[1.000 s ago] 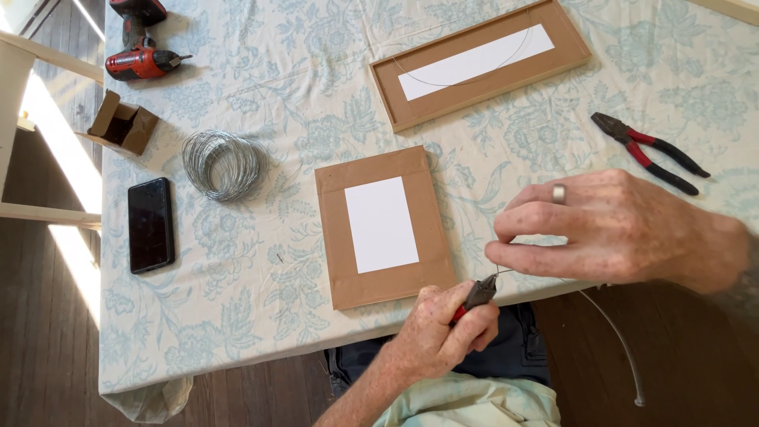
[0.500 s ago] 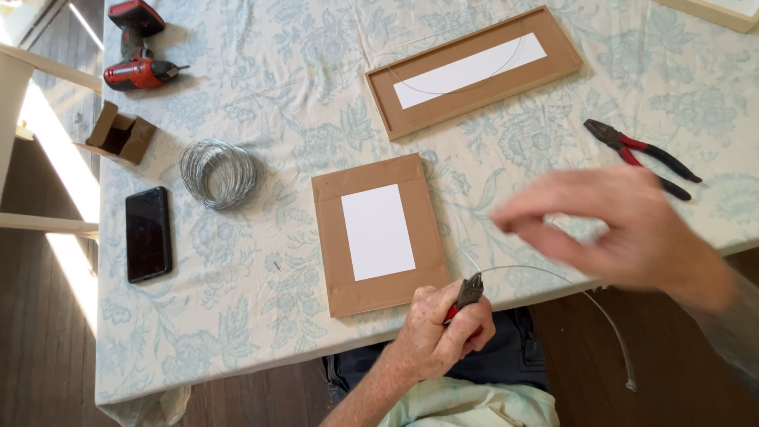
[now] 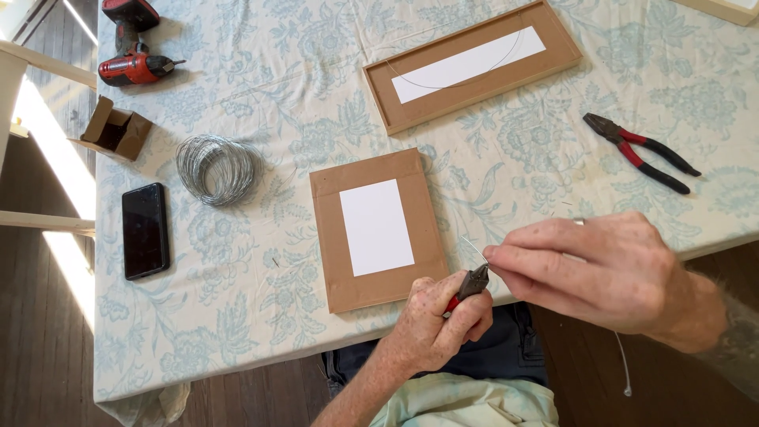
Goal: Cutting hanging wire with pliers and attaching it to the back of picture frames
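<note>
My left hand [image 3: 439,316] grips small red-handled pliers [image 3: 470,286] at the table's near edge, jaws pointing up to the right. My right hand [image 3: 597,269] pinches a thin wire [image 3: 474,249] right at the jaws; the wire's long end hangs down below the table edge [image 3: 623,364]. Just left of both hands lies a small brown frame [image 3: 378,228], back side up, with a white rectangle in its middle.
A longer brown frame [image 3: 473,65] with a wire across its back lies further away. Red-handled pliers [image 3: 642,152] rest at the right. A wire coil [image 3: 217,168], black phone [image 3: 145,230], small cardboard box [image 3: 115,130] and red drill [image 3: 130,49] sit at the left on the floral tablecloth [image 3: 261,292].
My right hand swung out to the right, then came back to pinch the wire at the plier jaws. The left hand stayed at the table edge with the pliers.
</note>
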